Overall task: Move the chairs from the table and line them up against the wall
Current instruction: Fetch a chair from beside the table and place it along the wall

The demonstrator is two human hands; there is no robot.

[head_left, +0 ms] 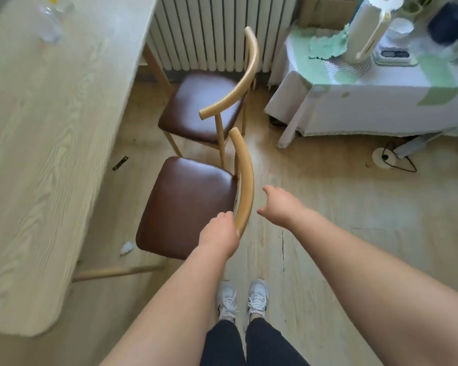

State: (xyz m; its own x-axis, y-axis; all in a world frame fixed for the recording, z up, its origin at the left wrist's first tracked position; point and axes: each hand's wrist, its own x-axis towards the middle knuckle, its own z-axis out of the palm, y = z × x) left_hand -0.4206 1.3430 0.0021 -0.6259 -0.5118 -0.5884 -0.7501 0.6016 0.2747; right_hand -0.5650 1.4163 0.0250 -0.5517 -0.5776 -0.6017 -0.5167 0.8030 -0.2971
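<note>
Early stage, judged from the layout. The near chair [188,204] at centre and the far chair [198,107] above it both stand beside the table [50,128] on the left. Neither appears lined up at a wall. The left hand [218,235] grips the lower end of the near backrest [245,180]. The right hand [280,207], loose and holding nothing, hovers just right of it. Both moves seemingly remain.

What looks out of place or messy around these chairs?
Only small litter on the floor: a crumpled white scrap lies beside the near chair, and a small dark strip lies between the table and the far chair. Neither chair looks damaged.
</note>
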